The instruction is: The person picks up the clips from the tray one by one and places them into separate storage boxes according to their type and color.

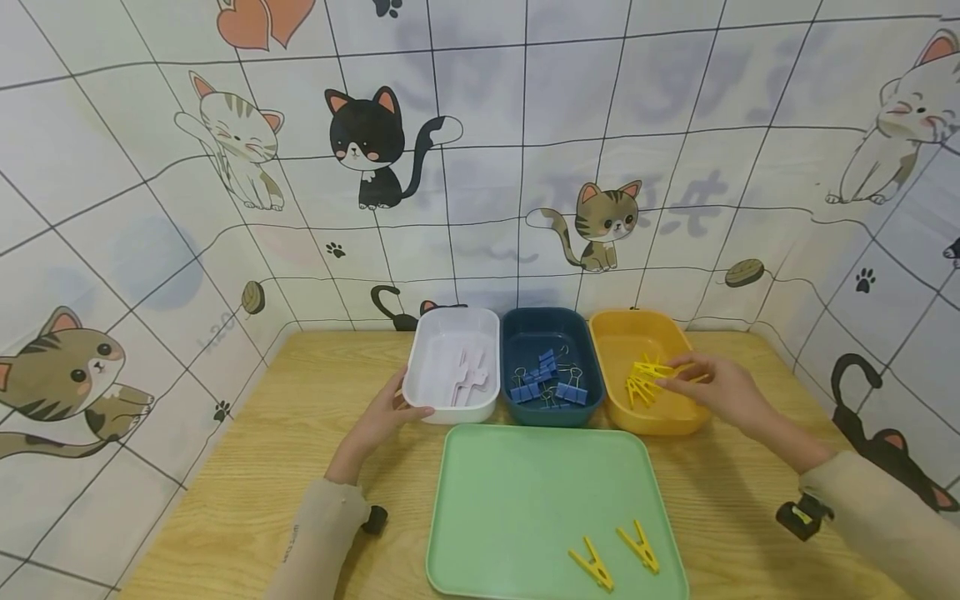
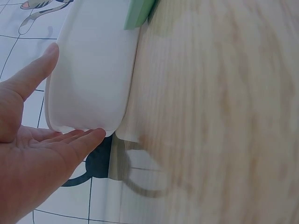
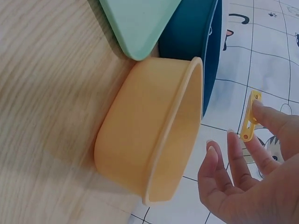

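In the head view my right hand (image 1: 720, 387) is over the right side of the yellow bin (image 1: 618, 321). The right wrist view shows its thumb and a finger pinching a yellow clothespin (image 3: 250, 122) above the bin rim. Other yellow clothespins (image 1: 640, 392) lie inside that bin. My left hand (image 1: 381, 421) rests against the left side of the white bin (image 1: 450, 412), thumb near its front corner; in the left wrist view the fingers are fairly straight along the bin wall. White clips (image 1: 471, 375) lie inside the white bin.
Between those bins stands a dark blue bin (image 1: 551, 321) with several blue binder clips (image 1: 572, 392). In front is a green tray (image 1: 525, 500), carrying two yellow clothespins (image 1: 637, 547) at its near right. A cat-patterned tile-print wall (image 1: 487, 192) rises behind the wooden table (image 1: 322, 367).
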Demonstrator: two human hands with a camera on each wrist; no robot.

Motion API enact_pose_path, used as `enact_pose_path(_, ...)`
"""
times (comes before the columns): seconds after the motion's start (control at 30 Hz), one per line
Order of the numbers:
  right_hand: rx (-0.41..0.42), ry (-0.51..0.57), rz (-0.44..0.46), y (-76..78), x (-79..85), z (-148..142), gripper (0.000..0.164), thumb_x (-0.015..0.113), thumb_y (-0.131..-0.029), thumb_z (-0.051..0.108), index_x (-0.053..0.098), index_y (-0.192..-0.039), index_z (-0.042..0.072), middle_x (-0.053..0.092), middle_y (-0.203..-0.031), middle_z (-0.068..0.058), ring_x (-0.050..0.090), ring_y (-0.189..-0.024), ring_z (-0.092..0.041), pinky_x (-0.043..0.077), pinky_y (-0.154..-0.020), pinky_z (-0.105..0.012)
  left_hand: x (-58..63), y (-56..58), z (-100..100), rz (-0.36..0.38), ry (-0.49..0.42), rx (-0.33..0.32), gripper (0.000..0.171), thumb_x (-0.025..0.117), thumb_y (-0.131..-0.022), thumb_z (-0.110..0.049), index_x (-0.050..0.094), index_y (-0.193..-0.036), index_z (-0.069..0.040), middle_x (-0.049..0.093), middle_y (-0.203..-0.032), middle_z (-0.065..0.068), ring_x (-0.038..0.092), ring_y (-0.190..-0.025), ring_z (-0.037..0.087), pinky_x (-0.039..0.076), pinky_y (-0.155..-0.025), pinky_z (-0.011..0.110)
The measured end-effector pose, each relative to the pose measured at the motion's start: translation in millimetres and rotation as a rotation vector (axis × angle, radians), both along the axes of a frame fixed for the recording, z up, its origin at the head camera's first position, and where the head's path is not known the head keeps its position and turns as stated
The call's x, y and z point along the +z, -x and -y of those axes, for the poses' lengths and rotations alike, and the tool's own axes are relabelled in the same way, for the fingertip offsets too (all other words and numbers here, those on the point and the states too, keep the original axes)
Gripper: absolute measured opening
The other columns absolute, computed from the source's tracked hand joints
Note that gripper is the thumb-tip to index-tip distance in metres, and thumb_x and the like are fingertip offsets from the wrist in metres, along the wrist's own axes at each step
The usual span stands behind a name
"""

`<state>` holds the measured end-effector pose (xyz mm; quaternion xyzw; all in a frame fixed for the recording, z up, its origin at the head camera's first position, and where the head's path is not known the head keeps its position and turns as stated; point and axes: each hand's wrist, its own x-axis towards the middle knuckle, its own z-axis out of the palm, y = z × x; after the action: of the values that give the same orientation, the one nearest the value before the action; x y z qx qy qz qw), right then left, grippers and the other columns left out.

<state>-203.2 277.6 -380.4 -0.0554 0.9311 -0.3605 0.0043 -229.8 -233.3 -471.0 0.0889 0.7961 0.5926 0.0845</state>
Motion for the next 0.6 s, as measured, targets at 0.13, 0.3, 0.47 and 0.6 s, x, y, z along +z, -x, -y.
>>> enact_pose_path(0.13,-0.009,-0.015,0.008,4.0,3.4,-1.8,0.053,0.076,-0.1,0.031,0.062,-0.132,-0.009,0.068,-0.12,-0.034,0.069,-0.101,-0.04,0.059,-0.065,-0.027,0.7,-0.8,-0.2,-0.003,0.005,-0.002,0.095,0.076,-0.098,-0.012,0.015,-0.17,-0.009,0.022,-0.172,0.024,0.03,-0.155,0.051,0.039,-0.12,0.06)
enact_pose_path(0.3,-0.006,-0.008,0.0,9.4,6.1,-3.5,0.053,0.076,-0.099,0.03,0.063,-0.131,-0.01,0.068,-0.119,-0.036,0.07,-0.095,-0.033,0.06,-0.064,-0.028,0.7,-0.8,-0.3,-0.01,0.004,-0.001,0.094,0.076,-0.098,-0.011,0.015,-0.169,-0.008,0.022,-0.172,0.024,0.03,-0.154,0.051,0.04,-0.12,0.06)
enact_pose_path(0.47,-0.008,-0.001,0.007,14.4,7.5,-6.1,0.055,0.076,-0.1,0.031,0.062,-0.132,-0.011,0.066,-0.122,-0.038,0.07,-0.097,-0.035,0.061,-0.068,-0.03,0.7,-1.0,-0.2,-0.007,0.012,0.003,0.095,0.077,-0.097,-0.012,0.015,-0.169,-0.008,0.021,-0.172,0.024,0.03,-0.154,0.051,0.039,-0.12,0.06)
enact_pose_path(0.6,-0.025,-0.009,0.02,19.7,8.0,-7.9,0.058,0.076,-0.1,0.034,0.061,-0.133,-0.011,0.065,-0.124,-0.038,0.07,-0.098,-0.036,0.062,-0.07,-0.032,0.7,-1.1,-0.6,-0.008,0.014,0.002,0.095,0.077,-0.097,-0.012,0.014,-0.169,-0.007,0.02,-0.172,0.024,0.03,-0.154,0.052,0.038,-0.12,0.061)
